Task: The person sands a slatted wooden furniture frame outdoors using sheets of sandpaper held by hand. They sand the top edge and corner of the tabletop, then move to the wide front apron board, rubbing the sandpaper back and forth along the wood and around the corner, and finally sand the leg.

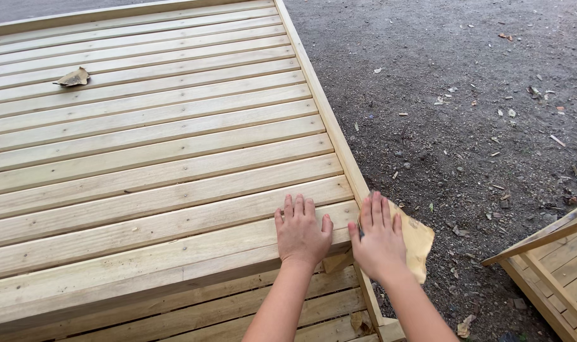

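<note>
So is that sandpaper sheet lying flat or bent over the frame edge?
Bent: the sandpaper drapes over the frame edge under the right hand.

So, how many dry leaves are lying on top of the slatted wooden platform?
1: a brown, curled dry leaf lies on the pale slatted wooden platform, far left, well away from both hands. Others may lie outside the frame.

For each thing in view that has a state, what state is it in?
Left hand: flat, palm down on the slats.
Right hand: pressing sandpaper against the frame edge.
Sandpaper: creased, partly under the hand, overhanging the edge.
Slatted panel: lying flat, bare wood.
Dry leaf: curled, loose on the slats.
</note>
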